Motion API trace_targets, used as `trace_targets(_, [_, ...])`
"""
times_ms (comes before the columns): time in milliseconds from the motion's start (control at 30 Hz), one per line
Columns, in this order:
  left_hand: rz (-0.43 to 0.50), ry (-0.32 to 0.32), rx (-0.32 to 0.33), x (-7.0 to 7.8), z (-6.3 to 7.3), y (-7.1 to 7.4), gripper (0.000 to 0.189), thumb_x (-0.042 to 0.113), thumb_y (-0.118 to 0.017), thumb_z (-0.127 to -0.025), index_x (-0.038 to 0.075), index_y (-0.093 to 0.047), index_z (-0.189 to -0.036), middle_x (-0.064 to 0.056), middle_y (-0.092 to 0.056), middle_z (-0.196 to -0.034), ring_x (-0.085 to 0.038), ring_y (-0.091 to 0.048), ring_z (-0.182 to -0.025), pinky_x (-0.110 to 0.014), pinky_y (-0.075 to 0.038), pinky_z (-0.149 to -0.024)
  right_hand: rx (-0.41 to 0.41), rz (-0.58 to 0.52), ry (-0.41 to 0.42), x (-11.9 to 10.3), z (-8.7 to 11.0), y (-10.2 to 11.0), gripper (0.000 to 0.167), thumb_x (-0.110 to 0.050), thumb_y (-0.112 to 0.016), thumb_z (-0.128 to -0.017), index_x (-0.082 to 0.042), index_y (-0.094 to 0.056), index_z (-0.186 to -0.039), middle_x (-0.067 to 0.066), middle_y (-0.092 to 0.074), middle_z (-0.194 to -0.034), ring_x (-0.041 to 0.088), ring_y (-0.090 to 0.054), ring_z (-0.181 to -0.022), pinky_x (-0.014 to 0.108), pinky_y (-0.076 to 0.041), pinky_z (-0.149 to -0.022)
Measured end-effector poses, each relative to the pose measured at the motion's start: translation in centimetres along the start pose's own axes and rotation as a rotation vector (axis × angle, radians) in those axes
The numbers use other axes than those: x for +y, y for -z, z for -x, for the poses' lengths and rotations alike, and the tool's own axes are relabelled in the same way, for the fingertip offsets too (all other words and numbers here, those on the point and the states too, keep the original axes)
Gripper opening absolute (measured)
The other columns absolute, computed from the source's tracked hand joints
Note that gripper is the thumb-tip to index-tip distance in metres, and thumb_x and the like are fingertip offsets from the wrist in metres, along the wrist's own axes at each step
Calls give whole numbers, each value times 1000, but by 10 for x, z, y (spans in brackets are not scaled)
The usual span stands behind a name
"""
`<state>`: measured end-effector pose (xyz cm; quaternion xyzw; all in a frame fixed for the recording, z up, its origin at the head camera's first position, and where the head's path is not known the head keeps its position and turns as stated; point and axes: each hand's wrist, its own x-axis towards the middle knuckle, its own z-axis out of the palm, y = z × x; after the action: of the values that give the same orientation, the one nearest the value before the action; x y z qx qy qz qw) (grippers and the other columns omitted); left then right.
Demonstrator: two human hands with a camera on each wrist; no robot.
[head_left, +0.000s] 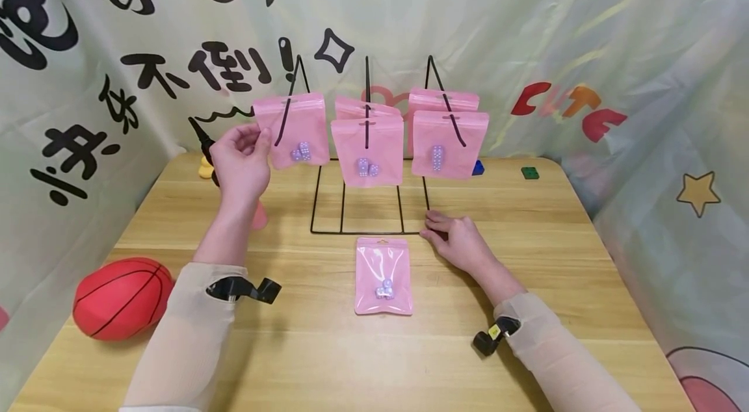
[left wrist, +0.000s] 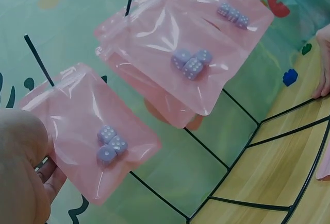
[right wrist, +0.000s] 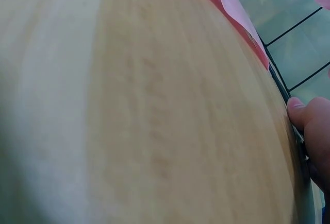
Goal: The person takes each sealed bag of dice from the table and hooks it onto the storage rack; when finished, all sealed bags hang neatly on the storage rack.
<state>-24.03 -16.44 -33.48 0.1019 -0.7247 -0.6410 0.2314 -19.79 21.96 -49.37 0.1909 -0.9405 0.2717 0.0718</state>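
A pink zip bag (head_left: pixel 304 123) with purple dice hangs on the left hook of a black wire rack (head_left: pixel 368 232). My left hand (head_left: pixel 241 162) pinches this bag's left edge between thumb and fingers. On the middle hook a front bag (head_left: pixel 348 155) covers most of another pink bag (head_left: pixel 350 105); the right hook likewise carries a front bag (head_left: pixel 462 162) and a rear bag (head_left: pixel 419 100). Down at the rack's front right corner, my right hand (head_left: pixel 459 242) grips the base wire. One more dice bag (head_left: pixel 383 262) lies flat on the table before the rack.
A red ball with black lines (head_left: pixel 124 298) sits at the table's left, beside my left forearm. Behind the rack's right side are a blue block (head_left: pixel 478 168) and a green block (head_left: pixel 530 173). A yellow object (head_left: pixel 205 168) is partly hidden behind my left hand. A printed cloth (head_left: pixel 468 2) hangs behind the table.
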Motion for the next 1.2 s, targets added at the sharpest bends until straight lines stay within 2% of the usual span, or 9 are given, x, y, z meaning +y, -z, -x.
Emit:
trace_targets(167, [11, -3, -15, 0, 3, 0, 20, 15, -74, -101, 2, -72, -117, -9, -73, -111, -17, -69, -101, -27, -57, -94, 3, -1, 4, 0, 0, 0, 34, -26, -77, -100, 1, -77, -121, 16, -68, -136, 35, -63, -128, 50, -52, -105])
trace_targets(433, [82, -35, -72, 1, 12, 5, 28, 9, -73, -101, -1, -69, -127, -15, -71, -125, -21, -68, -116, -27, -54, -103, 15, 3, 14, 2, 0, -1, 33, -25, -78, -100, 1, -77, -120, 16, -69, -135, 35, -64, -127, 50, -53, -104])
trace_targets(633, [165, -74, -94, 10, 22, 18, 31, 2, -73, -99, -1, -69, -129, -18, -69, -130, -24, -65, -123, -28, -51, -108, 8, 4, 16, 1, 0, 0, 34, -26, -78, -100, 1, -77, -120, 16, -69, -135, 35, -64, -127, 50, -52, -105])
trace_targets(900, [196, -140, -96, 18, 41, 38, 32, -4, -75, -96, -2, -69, -128, -15, -70, -127, -25, -65, -124, -30, -51, -108, 13, 1, 10, 2, 1, -1, 34, -26, -79, -99, 1, -78, -120, 16, -69, -135, 35, -65, -126, 50, -53, -105])
trace_targets(1100, [236, -109, -127, 13, 59, 55, 27, -4, -75, -96, -6, -71, -123, -17, -73, -120, -24, -70, -115, -27, -55, -101, 29, -9, 32, 2, 0, -3, 33, -24, -78, -99, 1, -77, -120, 17, -69, -134, 36, -65, -125, 51, -53, -103])
trace_targets(1200, [195, -73, -161, 5, 68, 60, 27, -1, -75, -97, -6, -71, -123, -16, -73, -119, -23, -71, -114, -24, -56, -99, 43, -20, 36, 2, -1, -2, 33, -23, -80, -98, 3, -78, -118, 17, -70, -132, 36, -66, -124, 51, -54, -103])
